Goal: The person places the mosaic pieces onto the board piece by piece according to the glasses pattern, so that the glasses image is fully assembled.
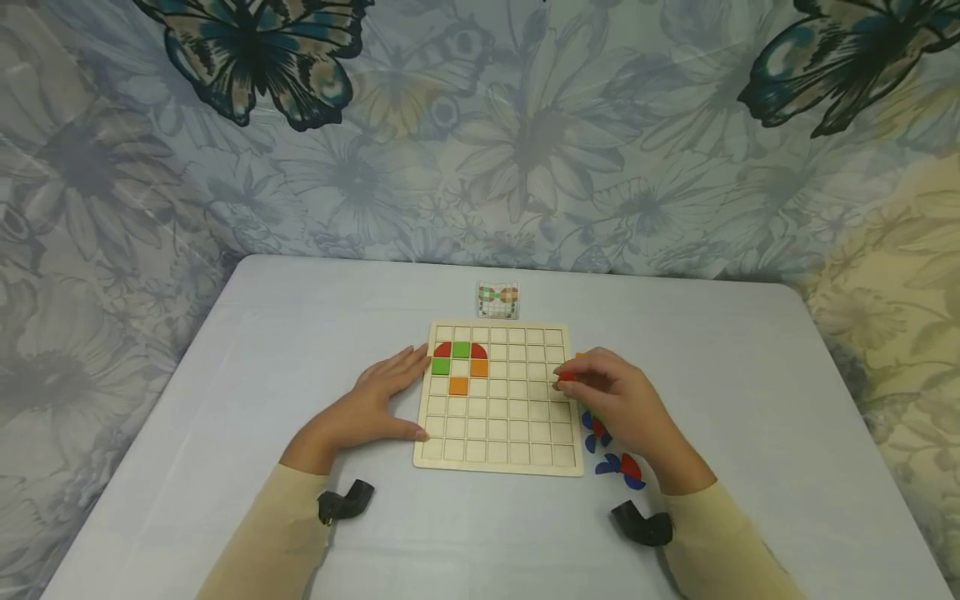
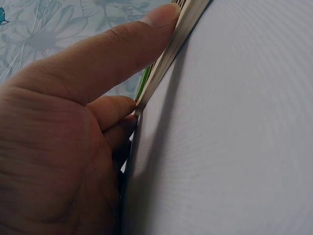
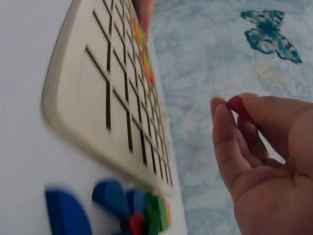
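A wooden grid board (image 1: 498,432) lies flat on the table. Thumb and fingertips of my left hand (image 1: 363,414) touch its left edge, the fingers extended. My right hand (image 1: 621,390) is over the board's right edge, pinching a red piece (image 1: 566,377) between thumb and fingertips; the right wrist view shows this red piece (image 3: 240,107) too, partly covered. In the board's upper left cells sit rounded red pieces (image 1: 443,351), green squares (image 1: 461,350) and orange squares (image 1: 458,386).
Behind the board lies a small pattern card (image 1: 498,300). Loose blue pieces (image 1: 609,463) and a red piece (image 1: 631,468) lie right of the board; some green ones (image 3: 155,210) are partly hidden by my right hand. Patterned cloth (image 1: 540,150) hangs behind the table.
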Motion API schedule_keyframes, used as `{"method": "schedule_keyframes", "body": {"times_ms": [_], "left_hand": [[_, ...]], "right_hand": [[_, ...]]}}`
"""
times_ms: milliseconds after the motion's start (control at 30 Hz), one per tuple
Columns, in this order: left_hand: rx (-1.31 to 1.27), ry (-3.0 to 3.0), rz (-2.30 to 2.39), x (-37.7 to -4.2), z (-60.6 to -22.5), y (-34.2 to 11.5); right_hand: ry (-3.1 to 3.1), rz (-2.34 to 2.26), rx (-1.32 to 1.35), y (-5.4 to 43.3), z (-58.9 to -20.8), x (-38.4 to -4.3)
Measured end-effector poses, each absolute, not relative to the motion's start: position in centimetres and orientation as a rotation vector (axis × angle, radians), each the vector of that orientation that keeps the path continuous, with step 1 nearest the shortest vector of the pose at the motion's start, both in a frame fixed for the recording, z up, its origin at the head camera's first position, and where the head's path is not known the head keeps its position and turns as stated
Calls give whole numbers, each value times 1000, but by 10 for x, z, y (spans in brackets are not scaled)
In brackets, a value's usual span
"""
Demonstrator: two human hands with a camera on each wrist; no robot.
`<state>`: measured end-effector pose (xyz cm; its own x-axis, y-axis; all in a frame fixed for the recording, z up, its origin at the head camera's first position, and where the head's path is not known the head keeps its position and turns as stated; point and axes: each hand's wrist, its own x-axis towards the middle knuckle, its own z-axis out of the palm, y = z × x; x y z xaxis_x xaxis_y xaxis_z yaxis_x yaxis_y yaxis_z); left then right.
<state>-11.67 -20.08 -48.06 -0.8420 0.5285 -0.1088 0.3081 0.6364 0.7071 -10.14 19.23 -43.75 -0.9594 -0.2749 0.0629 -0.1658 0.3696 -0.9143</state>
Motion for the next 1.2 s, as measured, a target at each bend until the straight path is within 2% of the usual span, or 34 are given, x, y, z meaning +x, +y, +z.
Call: {"method": "schedule_keyframes", "body": {"times_ms": [667,1200], "left_hand": [[677,2555,1002,-117,-481,-201],[702,2548,1007,-118,-481,-204]], "right_hand": [[2363,-1694,-390,95,-446,-117],[2518,-1408,-315,39,-463,-137]]}}
